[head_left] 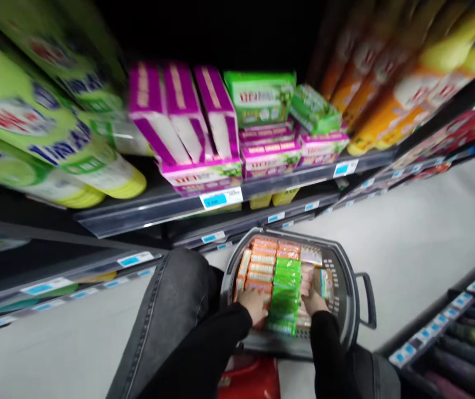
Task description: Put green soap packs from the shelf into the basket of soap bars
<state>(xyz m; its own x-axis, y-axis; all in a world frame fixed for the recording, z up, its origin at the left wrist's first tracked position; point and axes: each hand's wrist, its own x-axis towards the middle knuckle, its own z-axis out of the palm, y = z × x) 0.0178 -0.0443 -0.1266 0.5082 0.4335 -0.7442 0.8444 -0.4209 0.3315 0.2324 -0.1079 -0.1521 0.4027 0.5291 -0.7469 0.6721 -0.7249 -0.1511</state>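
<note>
Our left hand (256, 303) and right hand (313, 302) flank the green packs (284, 291) in the grey basket (345, 277) on the floor; we cannot tell whether our fingers grip them.

Narrow shop aisle: pale grey smooth floor (407, 238); dark metal shelving (146, 208) both sides, blue price tags (221, 198); dim recess above.

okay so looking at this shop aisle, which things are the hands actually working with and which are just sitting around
In hand:
left hand on the orange packets
right hand beside the green packets
grey plastic basket holding them

Just around:
magenta boxes on the shelf
green boxes above them
yellow-green bottles
orange bottles
red item on the floor
</note>
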